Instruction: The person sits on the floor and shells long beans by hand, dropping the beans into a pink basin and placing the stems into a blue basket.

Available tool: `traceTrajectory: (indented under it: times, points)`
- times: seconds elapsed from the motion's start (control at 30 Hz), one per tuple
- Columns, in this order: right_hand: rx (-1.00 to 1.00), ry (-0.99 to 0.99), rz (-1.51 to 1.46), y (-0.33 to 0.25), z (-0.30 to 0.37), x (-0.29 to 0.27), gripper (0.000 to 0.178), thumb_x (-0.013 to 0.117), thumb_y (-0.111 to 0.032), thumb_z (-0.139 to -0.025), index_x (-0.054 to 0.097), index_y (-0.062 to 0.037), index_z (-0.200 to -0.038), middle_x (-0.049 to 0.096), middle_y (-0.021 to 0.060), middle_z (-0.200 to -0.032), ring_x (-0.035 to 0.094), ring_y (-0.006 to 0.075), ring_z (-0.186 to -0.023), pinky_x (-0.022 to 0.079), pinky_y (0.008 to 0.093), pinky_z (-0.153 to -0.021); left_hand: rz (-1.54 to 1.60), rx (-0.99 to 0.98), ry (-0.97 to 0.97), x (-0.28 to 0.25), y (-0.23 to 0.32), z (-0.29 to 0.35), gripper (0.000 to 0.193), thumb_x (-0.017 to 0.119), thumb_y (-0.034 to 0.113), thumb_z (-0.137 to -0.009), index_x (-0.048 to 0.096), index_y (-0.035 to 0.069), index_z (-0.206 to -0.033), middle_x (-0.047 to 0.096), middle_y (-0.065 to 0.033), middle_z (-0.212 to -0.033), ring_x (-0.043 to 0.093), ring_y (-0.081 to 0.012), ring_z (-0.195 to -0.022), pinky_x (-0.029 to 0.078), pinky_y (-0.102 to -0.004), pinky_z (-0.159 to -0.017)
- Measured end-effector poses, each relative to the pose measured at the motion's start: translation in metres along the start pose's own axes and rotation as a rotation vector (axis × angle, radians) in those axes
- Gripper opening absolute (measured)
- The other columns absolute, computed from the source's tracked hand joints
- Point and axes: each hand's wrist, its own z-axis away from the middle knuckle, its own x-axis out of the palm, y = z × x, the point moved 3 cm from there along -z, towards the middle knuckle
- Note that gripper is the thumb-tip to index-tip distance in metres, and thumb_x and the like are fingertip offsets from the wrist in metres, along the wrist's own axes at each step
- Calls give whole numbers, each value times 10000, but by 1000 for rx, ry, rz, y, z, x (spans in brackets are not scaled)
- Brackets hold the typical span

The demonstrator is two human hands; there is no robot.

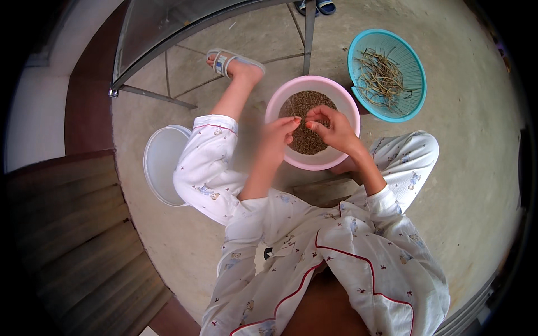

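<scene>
A pink basin (pixel 271 99) with a pale inside stands on the floor between my legs. Small brown seeds or grains (pixel 314 147) cover its bottom. My left hand (pixel 276 137) is over the basin's left side, thumb and fingertips pinched together; a faint thin strand seems to rise from them, too fine to name. Close by on the right, my right hand (pixel 336 131) is held above the grains with its fingers curled toward the thumb. Whatever lies between those fingertips is too small to make out. The two hands' fingertips nearly meet over the grains.
A turquoise plastic basket (pixel 416 67) holding dry thin stalks (pixel 382 78) sits beyond the basin to the right. Left of my leg is a white round tub or lid (pixel 162 165). A metal-framed table (pixel 185 29) stands at the far left, its leg close behind the basin.
</scene>
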Motion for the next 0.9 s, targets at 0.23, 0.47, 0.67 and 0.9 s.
traceTrajectory:
  times: [0.23,0.47,0.67,0.9]
  points:
    - [235,80,-506,38,10,27,80,631,-2,-815,633,19,-893,667,62,-801,627,91,-734,493,213,-672,62,-55,-119,16,-3,0,236,652,91,-826,631,-44,-1019,624,-38,-776,506,-54,-621,364,-182,-499]
    - [302,109,-458,38,19,19,66,613,29,-802,653,25,-855,674,72,-764,629,91,-698,499,208,-647,-147,60,-81,14,-10,-5,160,666,65,-792,667,-51,-902,603,-37,-695,494,-55,-544,368,-190,-453]
    - [269,102,-305,41,20,16,48,633,25,-784,667,17,-817,676,62,-747,623,79,-690,497,207,-627,-250,60,-59,12,-11,-10,140,675,29,-728,667,-49,-844,606,-44,-649,482,-57,-489,352,-186,-432]
    - [251,44,-321,46,20,17,51,637,-18,-808,654,20,-837,671,58,-757,620,78,-703,499,207,-644,-253,28,-49,10,-11,-12,92,655,-1,-709,653,-45,-789,614,-56,-651,481,-59,-483,345,-184,-429]
